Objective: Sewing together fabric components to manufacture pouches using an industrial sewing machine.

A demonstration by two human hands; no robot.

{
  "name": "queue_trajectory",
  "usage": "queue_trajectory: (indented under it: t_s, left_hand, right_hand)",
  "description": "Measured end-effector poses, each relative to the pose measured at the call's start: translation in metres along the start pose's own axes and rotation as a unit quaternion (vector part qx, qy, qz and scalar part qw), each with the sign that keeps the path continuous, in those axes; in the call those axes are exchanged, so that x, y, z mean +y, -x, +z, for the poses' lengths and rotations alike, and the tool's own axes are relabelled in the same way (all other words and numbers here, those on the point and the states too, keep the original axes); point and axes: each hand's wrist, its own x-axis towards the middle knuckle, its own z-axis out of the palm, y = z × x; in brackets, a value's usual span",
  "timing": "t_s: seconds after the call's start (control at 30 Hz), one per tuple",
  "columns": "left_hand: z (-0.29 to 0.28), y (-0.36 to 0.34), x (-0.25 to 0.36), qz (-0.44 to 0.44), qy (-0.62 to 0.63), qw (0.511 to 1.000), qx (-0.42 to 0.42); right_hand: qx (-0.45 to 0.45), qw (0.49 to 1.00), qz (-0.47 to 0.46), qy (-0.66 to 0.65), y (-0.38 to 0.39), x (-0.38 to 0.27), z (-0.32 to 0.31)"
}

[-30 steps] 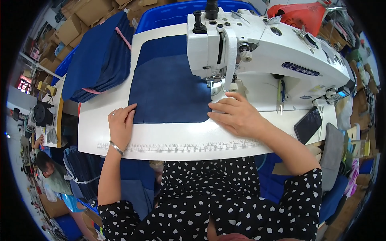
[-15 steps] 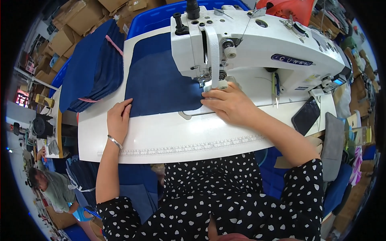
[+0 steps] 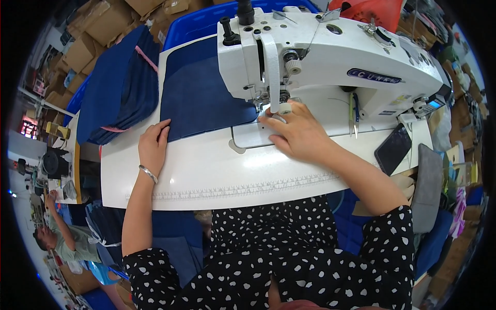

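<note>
A dark blue fabric panel (image 3: pixel 199 98) lies flat on the white sewing table, its near right corner by the presser foot (image 3: pixel 260 109) of a white sewing machine (image 3: pixel 330 57). My left hand (image 3: pixel 153 143) rests at the panel's near left edge, fingertips touching the cloth, fingers lying low and slightly bent. Right of the presser foot is my right hand (image 3: pixel 299 132), its index finger close to the foot and the thumb spread away over the metal needle plate. Nothing shows in its grasp. The machine head covers the panel's right part and the needle.
A thick stack of blue panels with pink strips (image 3: pixel 116 85) stands at the left. Small thread snips (image 3: pixel 353 116) and a black phone (image 3: pixel 393 149) lie to the right. A blue bin (image 3: pixel 194 26) sits behind the table. Another person (image 3: pixel 64 240) is at far left.
The panel has turned and shifted away from me, so its near edge now slants up toward the foot. My right thumb has spread apart. The other person has moved an arm.
</note>
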Motion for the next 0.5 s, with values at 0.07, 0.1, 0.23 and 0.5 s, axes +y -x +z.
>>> queue_trajectory:
  t_s: [0.07, 0.1, 0.23, 0.5]
  left_hand:
    - [-0.005, 0.004, 0.001, -0.013, 0.040, 0.999, 0.016]
    - [-0.002, 0.003, -0.002, -0.030, 0.092, 0.995, 0.026]
    - [-0.009, 0.004, -0.010, -0.157, 0.181, 0.971, -0.022]
    - [0.004, -0.010, -0.011, -0.240, 0.491, 0.837, 0.013]
  right_hand:
    - [0.018, 1.000, -0.014, -0.005, 0.001, 0.000, -0.004]
    - [0.024, 0.999, -0.022, -0.006, 0.001, 0.001, -0.003]
    - [0.034, 0.999, -0.031, -0.027, -0.002, 0.003, -0.003]
    - [-0.003, 0.999, -0.001, -0.037, 0.003, -0.003, -0.011]
